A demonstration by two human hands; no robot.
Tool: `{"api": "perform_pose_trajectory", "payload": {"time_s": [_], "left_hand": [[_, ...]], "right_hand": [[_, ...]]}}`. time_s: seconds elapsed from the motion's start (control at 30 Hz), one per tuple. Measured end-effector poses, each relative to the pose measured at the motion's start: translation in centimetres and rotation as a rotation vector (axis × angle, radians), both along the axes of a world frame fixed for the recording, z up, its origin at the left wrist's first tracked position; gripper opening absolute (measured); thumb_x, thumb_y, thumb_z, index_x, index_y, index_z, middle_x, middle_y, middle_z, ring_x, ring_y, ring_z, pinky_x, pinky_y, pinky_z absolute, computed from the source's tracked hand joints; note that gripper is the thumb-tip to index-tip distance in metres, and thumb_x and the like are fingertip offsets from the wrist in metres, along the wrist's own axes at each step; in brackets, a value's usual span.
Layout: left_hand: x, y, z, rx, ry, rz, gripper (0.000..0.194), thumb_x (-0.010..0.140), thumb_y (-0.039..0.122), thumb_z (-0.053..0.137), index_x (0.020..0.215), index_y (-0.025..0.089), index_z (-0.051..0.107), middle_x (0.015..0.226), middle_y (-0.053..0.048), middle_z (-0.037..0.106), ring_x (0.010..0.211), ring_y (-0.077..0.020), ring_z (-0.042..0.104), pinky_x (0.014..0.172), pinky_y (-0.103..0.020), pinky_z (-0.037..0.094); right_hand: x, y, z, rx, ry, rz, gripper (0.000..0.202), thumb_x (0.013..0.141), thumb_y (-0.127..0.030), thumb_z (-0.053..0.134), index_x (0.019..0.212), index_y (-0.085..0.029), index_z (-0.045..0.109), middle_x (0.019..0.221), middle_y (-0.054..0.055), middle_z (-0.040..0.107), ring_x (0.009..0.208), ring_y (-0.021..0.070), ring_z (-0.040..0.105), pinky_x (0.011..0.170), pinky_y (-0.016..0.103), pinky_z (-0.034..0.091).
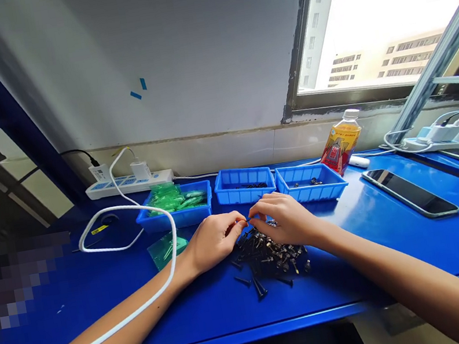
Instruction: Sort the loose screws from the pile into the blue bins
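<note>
Over a loose pile of dark screws and small metal fittings (276, 252), my two hands meet fingertip to fingertip. My left hand (216, 238) is closed in a pinch of thumb and forefinger. Facing it, my right hand (281, 219) pinches too. Whatever is between the fingertips is too small to make out. Just behind my hands stand a blue bin with a few dark screws (238, 197) and another blue bin holding a few small parts (325, 190). A third blue bin (161, 221), at the left, is heaped with green plastic bags (172, 198).
A white cable (173, 234) loops across my left forearm. A green bag (166, 250) lies by my left wrist. At the right are a drink bottle (340, 141) and a phone (411, 192). Power strips stand at the back left (128, 184) and right (446, 136).
</note>
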State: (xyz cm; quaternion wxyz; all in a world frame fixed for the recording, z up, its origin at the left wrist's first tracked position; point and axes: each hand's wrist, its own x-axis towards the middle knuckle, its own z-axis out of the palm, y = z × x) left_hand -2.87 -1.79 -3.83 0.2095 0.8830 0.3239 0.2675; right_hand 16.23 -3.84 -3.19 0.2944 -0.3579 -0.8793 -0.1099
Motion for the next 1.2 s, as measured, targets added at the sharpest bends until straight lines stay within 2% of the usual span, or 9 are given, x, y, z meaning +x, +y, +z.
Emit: {"api": "perform_pose_trajectory", "payload": {"time_s": [0.13, 0.3, 0.4, 0.63, 0.77, 0.9, 0.97, 1.1, 1.2], "left_hand": [[0.0, -0.2, 0.2, 0.018, 0.018, 0.019, 0.025, 0.086, 0.03, 0.041, 0.081, 0.016, 0.062, 0.065, 0.001, 0.063, 0.058, -0.0118, 0.054, 0.056, -0.022, 0.038], [0.2, 0.2, 0.2, 0.045, 0.023, -0.014, 0.028, 0.088, 0.028, 0.037, 0.079, 0.017, 0.061, 0.071, -0.001, 0.066, 0.066, -0.0136, 0.059, 0.062, -0.023, 0.041], [0.3, 0.6, 0.2, 0.044, 0.038, -0.041, 0.028, 0.089, 0.027, 0.035, 0.079, 0.017, 0.06, 0.073, -0.001, 0.067, 0.066, -0.0138, 0.06, 0.062, -0.023, 0.041], [0.0, 0.7, 0.0, 0.016, 0.044, -0.051, 0.027, 0.089, 0.028, 0.036, 0.083, 0.018, 0.06, 0.077, -0.002, 0.068, 0.07, -0.0148, 0.061, 0.063, -0.023, 0.041], [0.0, 0.7, -0.1, 0.006, 0.048, -0.031, 0.027, 0.09, 0.029, 0.033, 0.082, 0.018, 0.057, 0.065, 0.001, 0.062, 0.059, -0.0131, 0.056, 0.056, -0.023, 0.037], [0.2, 0.7, -0.2, -0.001, 0.061, -0.007, 0.027, 0.09, 0.034, 0.035, 0.085, 0.018, 0.057, 0.064, 0.001, 0.059, 0.058, -0.0137, 0.054, 0.055, -0.023, 0.036], [0.3, 0.6, -0.2, 0.014, 0.082, -0.001, 0.026, 0.089, 0.034, 0.037, 0.087, 0.018, 0.058, 0.064, 0.001, 0.06, 0.058, -0.014, 0.054, 0.054, -0.023, 0.036], [0.2, 0.2, 0.0, 0.052, 0.113, -0.015, 0.022, 0.087, 0.028, 0.039, 0.086, 0.018, 0.059, 0.066, 0.0, 0.061, 0.061, -0.0139, 0.055, 0.056, -0.024, 0.038], [0.0, 0.0, 0.2, 0.07, 0.138, -0.035, 0.021, 0.087, 0.026, 0.041, 0.086, 0.017, 0.06, 0.072, -0.002, 0.064, 0.065, -0.0143, 0.057, 0.059, -0.024, 0.041]], "right_hand": [[0.0, -0.1, 0.2, -0.006, -0.051, -0.002, 0.014, 0.083, -0.018, 0.054, 0.073, -0.016, 0.063, 0.064, 0.002, 0.066, 0.061, 0.0124, 0.057, 0.06, 0.026, 0.037], [0.1, -0.2, 0.4, -0.011, -0.036, -0.031, 0.009, 0.082, -0.022, 0.058, 0.081, -0.016, 0.064, 0.067, 0.002, 0.066, 0.064, 0.0131, 0.059, 0.063, 0.026, 0.04], [0.3, -0.1, 0.4, -0.009, -0.027, -0.017, 0.005, 0.08, -0.019, 0.059, 0.08, -0.017, 0.064, 0.066, 0.0, 0.066, 0.063, 0.0126, 0.058, 0.061, 0.025, 0.04], [0.2, 0.0, 0.4, 0.003, -0.012, 0.034, 0.015, 0.084, -0.019, 0.051, 0.074, -0.017, 0.061, 0.061, 0.001, 0.063, 0.056, 0.0113, 0.054, 0.058, 0.024, 0.038], [0.1, -0.1, 0.2, 0.018, 0.023, 0.056, 0.009, 0.081, -0.018, 0.051, 0.077, -0.017, 0.06, 0.061, 0.001, 0.062, 0.057, 0.0115, 0.054, 0.06, 0.024, 0.04], [0.1, 0.5, 0.9, 0.088, 0.036, 0.032, 0.012, 0.079, -0.018, 0.05, 0.069, -0.018, 0.056, 0.06, 0.001, 0.061, 0.057, 0.012, 0.052, 0.059, 0.024, 0.038], [0.2, 1.5, 1.7, 0.123, 0.039, -0.055, 0.015, 0.079, -0.02, 0.049, 0.066, -0.018, 0.055, 0.061, 0.002, 0.061, 0.059, 0.0131, 0.052, 0.06, 0.025, 0.038], [0.5, 3.9, 3.3, 0.065, 0.07, -0.352, 0.012, 0.081, -0.023, 0.052, 0.074, -0.017, 0.06, 0.072, 0.006, 0.066, 0.071, 0.0175, 0.055, 0.069, 0.03, 0.041], [0.8, 4.1, 3.2, 0.044, 0.128, -0.468, 0.014, 0.081, -0.026, 0.054, 0.085, -0.015, 0.063, 0.082, 0.009, 0.067, 0.08, 0.0208, 0.056, 0.073, 0.033, 0.041]]}}
